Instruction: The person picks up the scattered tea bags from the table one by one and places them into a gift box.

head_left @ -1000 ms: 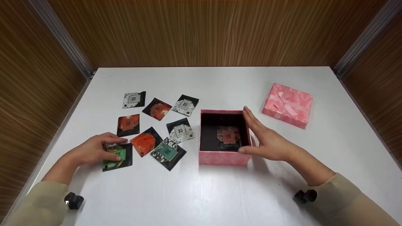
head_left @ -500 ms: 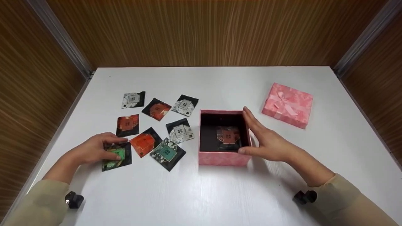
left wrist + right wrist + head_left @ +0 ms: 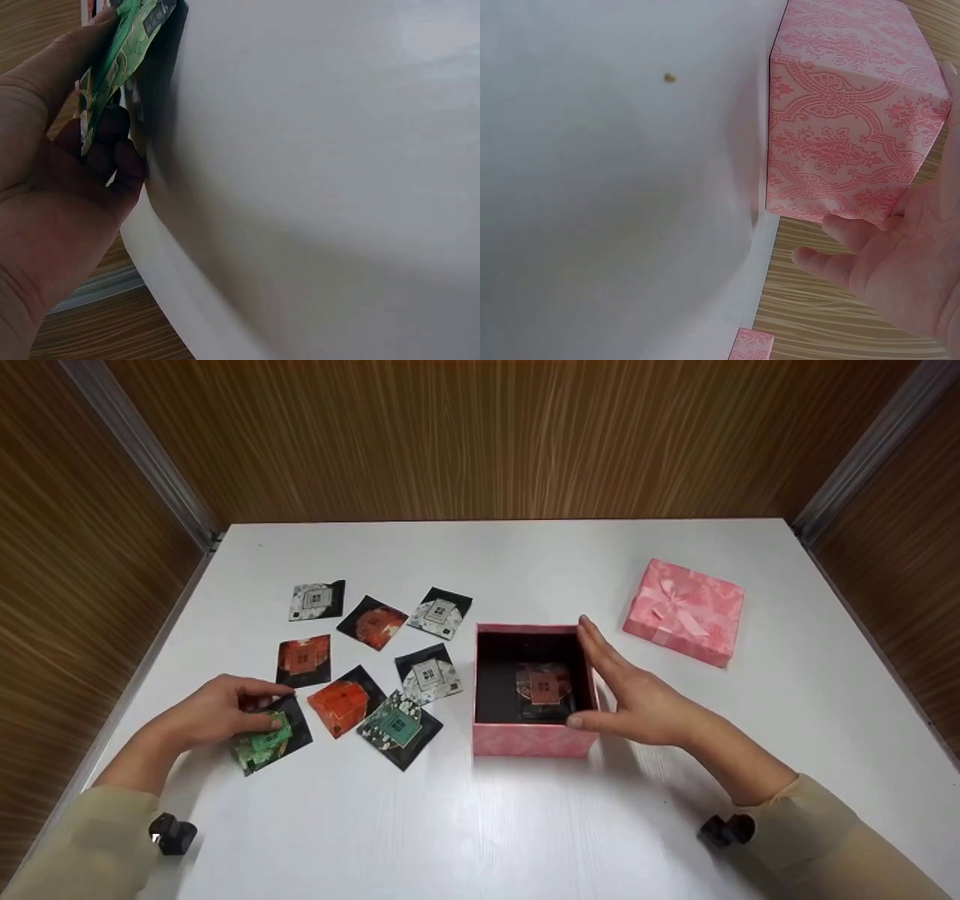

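Note:
My left hand (image 3: 208, 711) pinches a green and black sachet (image 3: 277, 748) at the left of the table, thumb on its printed face. In the left wrist view this sachet (image 3: 135, 45) is tilted and bent, some fingers curled behind it. My right hand (image 3: 641, 701) rests against the right wall of an uncovered pink box (image 3: 525, 740), its fingers straight along that side and the thumb at the near corner. Inside the box, towards the right, lies a red-brown and black sachet (image 3: 544, 690). The right wrist view shows the patterned box wall (image 3: 840, 135) beside the palm.
Several sachets lie spread left of the box, among them an orange one (image 3: 345, 703), a teal one (image 3: 397, 729) and a white one (image 3: 429, 673). A pink lid with a bow (image 3: 686, 611) lies at the back right. Wood-grain panels (image 3: 487, 442) enclose the table.
The green sachet has turned and tilted in my left hand, which has shifted slightly left. My right hand stays against the box.

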{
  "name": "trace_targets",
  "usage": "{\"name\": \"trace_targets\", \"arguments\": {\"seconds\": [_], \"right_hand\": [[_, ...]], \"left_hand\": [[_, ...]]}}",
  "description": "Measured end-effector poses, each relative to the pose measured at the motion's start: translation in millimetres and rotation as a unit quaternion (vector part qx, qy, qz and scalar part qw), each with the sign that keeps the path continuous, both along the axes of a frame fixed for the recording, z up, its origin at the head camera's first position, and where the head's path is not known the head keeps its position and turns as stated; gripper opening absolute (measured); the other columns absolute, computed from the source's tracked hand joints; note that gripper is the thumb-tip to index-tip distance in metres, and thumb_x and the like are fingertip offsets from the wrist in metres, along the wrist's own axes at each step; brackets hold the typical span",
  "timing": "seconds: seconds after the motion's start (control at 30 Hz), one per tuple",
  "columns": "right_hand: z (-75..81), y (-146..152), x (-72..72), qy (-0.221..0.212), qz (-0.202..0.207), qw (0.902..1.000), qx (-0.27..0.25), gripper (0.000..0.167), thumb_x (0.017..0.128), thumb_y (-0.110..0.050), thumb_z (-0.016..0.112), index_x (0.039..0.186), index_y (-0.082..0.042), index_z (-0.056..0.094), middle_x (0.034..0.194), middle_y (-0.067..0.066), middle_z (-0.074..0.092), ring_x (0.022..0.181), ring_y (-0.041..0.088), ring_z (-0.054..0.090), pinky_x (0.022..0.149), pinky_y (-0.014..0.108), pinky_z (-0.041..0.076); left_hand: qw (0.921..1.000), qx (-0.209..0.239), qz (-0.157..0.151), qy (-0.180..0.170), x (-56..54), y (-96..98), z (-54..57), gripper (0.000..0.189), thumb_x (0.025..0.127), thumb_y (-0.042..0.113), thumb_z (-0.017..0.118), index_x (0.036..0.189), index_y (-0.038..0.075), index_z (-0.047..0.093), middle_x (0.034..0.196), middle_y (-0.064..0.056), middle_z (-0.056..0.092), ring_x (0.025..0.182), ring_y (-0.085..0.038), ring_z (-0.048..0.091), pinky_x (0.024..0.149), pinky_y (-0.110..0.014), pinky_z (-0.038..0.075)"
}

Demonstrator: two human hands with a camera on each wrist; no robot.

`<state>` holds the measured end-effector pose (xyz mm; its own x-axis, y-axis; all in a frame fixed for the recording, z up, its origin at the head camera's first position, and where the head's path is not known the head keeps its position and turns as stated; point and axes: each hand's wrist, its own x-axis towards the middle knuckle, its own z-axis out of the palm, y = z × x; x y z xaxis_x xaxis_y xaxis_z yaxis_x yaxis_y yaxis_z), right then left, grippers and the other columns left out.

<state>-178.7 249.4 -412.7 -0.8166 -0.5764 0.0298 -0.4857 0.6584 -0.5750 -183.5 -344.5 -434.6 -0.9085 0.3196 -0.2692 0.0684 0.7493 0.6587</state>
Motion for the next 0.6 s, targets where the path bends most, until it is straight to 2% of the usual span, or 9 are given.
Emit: {"name": "trace_targets", "arguments": {"seconds": [0.17, 0.33, 0.47, 0.6], "right_hand": [[0.0, 0, -0.2, -0.004, -0.003, 1.0, -0.001, 0.119, 0.092, -0.057, 0.079, 0.172, -0.027, -0.005, 0.178, -0.006, -0.009, 0.155, 0.035, 0.032, 0.116, 0.06, 0.039], [-0.4, 0, 0.0, -0.004, -0.003, 1.0, -0.004, 0.119, 0.091, -0.057, 0.078, 0.172, -0.028, -0.005, 0.178, -0.006, -0.009, 0.156, 0.035, 0.03, 0.117, 0.06, 0.038], [-0.2, 0, 0.2, -0.004, -0.001, 1.0, -0.003, 0.119, 0.092, -0.057, 0.078, 0.172, -0.027, -0.005, 0.178, -0.005, -0.009, 0.157, 0.035, 0.029, 0.117, 0.06, 0.037], [0.7, 1, 0.0, -0.008, -0.002, 1.0, -0.003, 0.119, 0.092, -0.057, 0.078, 0.172, -0.028, -0.005, 0.178, -0.007, -0.01, 0.156, 0.034, 0.03, 0.117, 0.06, 0.038]], "left_hand": [[0.9995, 0.014, 0.026, 0.007, -3.7, -0.7, 7.1, 0.048, 0.094, 0.022, 0.083, 0.137, 0.004, 0.071, 0.11, -0.01, 0.065, 0.099, -0.025, 0.053, 0.078, -0.025, 0.049], [0.998, 0.026, 0.053, 0.02, -5.5, -0.1, 19.4, 0.048, 0.096, 0.024, 0.081, 0.139, 0.004, 0.069, 0.115, -0.014, 0.067, 0.1, -0.026, 0.058, 0.079, -0.023, 0.052], [0.9961, 0.029, 0.074, 0.037, -6.2, 0.9, 29.8, 0.053, 0.097, 0.026, 0.081, 0.143, 0.005, 0.065, 0.115, -0.015, 0.069, 0.099, -0.02, 0.063, 0.078, -0.021, 0.054], [0.9939, 0.043, 0.088, 0.05, -6.6, 2.0, 38.5, 0.061, 0.097, 0.027, 0.081, 0.152, 0.011, 0.06, 0.118, -0.017, 0.07, 0.094, -0.014, 0.067, 0.075, -0.023, 0.055]]}}
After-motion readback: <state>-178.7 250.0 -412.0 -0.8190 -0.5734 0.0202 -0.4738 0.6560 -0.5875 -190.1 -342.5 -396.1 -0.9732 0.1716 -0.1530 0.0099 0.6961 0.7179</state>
